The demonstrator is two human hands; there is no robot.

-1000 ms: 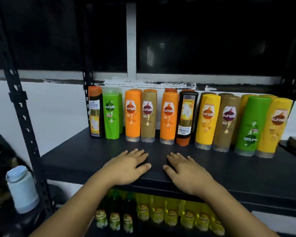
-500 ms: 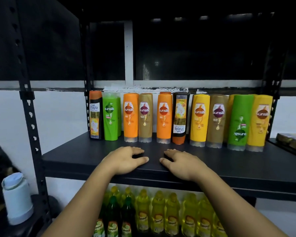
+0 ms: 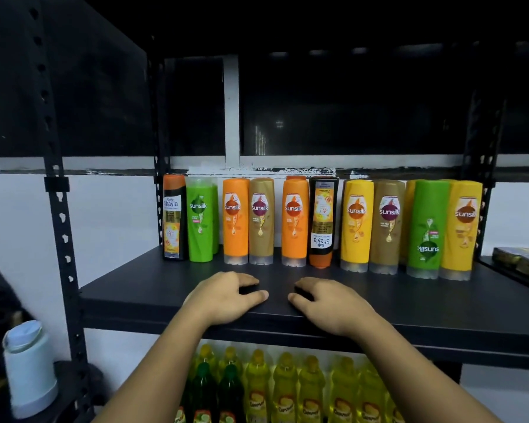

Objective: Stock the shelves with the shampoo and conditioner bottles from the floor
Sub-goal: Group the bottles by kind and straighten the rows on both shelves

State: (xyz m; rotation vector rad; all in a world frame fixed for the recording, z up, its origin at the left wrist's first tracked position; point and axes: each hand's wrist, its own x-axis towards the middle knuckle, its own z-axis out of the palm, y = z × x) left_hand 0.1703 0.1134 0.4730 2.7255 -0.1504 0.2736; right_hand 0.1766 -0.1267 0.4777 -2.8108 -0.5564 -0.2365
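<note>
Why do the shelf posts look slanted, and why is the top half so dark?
Head view: wide-angle lens slants the left post and the rightmost yellow bottle; above the bottles it is nearly black, with faint reflections in the window; labels are sharp.

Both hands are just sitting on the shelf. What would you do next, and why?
Probably lift both hands off and reach down for another bottle: left hand and right hand hold nothing, and the shelf has bare room before the bottle row. The floor is unseen.
</note>
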